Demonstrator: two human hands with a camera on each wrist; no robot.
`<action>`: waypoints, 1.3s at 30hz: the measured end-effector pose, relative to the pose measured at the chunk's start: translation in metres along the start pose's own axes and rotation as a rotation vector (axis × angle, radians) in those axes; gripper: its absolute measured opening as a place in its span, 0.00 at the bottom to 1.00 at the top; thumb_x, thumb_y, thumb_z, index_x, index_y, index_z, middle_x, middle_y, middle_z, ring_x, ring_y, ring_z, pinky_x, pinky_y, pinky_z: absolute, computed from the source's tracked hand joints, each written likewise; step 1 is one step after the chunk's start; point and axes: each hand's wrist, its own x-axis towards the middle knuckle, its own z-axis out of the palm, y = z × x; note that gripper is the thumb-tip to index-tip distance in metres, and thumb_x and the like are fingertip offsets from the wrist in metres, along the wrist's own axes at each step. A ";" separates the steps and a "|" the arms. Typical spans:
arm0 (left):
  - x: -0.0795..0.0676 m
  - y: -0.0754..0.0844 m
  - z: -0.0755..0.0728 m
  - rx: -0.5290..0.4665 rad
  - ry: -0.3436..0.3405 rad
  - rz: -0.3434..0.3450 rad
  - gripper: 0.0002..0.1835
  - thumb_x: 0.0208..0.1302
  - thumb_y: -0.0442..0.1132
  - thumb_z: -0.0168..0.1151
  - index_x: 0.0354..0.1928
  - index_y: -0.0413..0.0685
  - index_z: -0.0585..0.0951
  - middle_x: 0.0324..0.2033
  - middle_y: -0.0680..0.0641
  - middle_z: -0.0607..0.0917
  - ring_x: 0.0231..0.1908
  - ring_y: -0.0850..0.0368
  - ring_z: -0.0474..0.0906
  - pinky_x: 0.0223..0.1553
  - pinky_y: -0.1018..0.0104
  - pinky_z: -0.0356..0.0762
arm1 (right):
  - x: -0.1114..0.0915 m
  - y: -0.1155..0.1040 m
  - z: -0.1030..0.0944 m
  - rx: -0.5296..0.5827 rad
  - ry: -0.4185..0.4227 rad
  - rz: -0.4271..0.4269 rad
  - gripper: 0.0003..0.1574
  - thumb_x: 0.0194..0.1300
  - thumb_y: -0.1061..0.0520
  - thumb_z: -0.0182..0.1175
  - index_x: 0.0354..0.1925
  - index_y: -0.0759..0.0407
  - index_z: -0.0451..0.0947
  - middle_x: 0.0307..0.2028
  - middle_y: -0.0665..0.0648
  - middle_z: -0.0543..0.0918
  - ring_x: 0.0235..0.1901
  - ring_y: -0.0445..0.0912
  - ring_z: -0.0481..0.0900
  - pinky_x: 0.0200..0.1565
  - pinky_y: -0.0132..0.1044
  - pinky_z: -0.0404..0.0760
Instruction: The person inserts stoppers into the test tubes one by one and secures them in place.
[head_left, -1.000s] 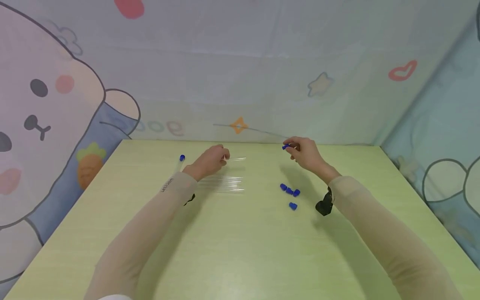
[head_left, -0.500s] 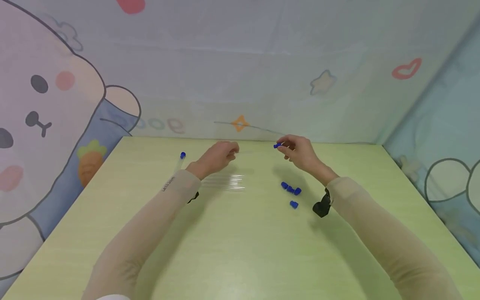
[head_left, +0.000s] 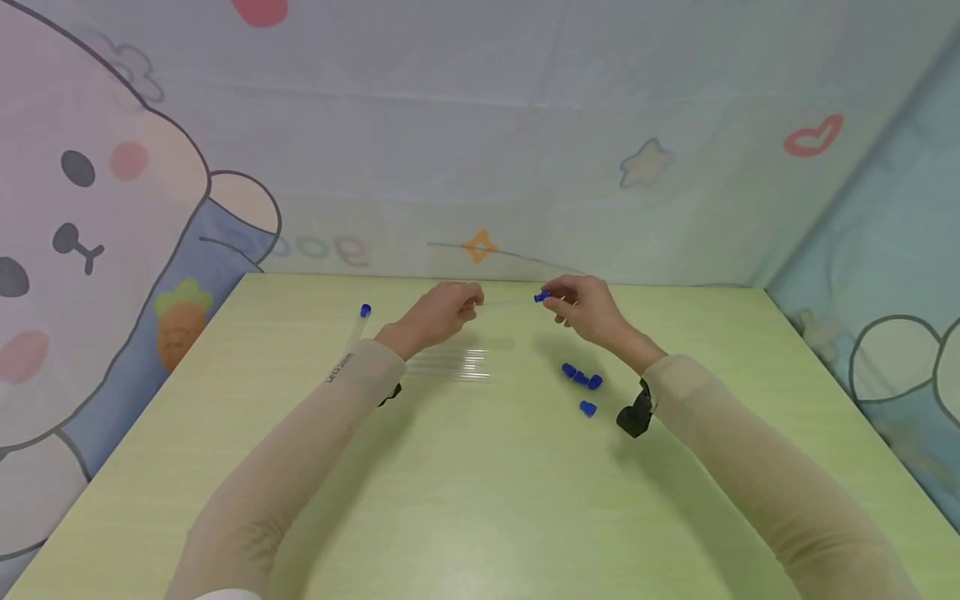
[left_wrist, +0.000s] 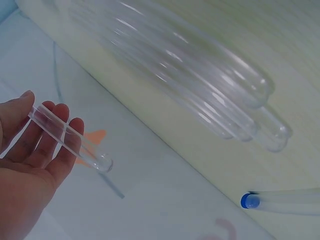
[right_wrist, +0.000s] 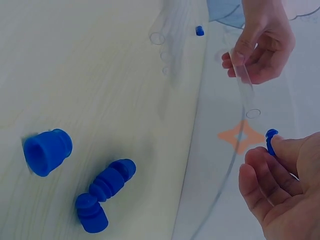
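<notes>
My left hand holds a clear test tube between thumb and fingers, above the far part of the table. In the right wrist view the tube's open end points toward my right hand. That hand pinches a small blue cap between thumb and forefinger. A short gap separates cap and tube mouth. Below my right hand, several more blue caps lie on the table, most in a touching row, with one cap apart from them.
Several clear tubes lie side by side on the table below my left hand. Left of them, a tube with a blue cap on its end lies near the back edge. A printed cloth hangs behind the table.
My right hand has moved left with the blue cap, toward the tube. My left hand has shifted slightly right and up with the tube. The caps and tubes on the table stay put.
</notes>
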 end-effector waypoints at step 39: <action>0.002 0.006 -0.003 -0.003 -0.006 0.043 0.10 0.67 0.29 0.56 0.49 0.40 0.80 0.45 0.42 0.85 0.47 0.48 0.80 0.52 0.57 0.77 | 0.002 -0.002 0.016 0.089 -0.028 -0.014 0.12 0.69 0.61 0.57 0.47 0.68 0.79 0.34 0.64 0.85 0.24 0.49 0.82 0.33 0.48 0.84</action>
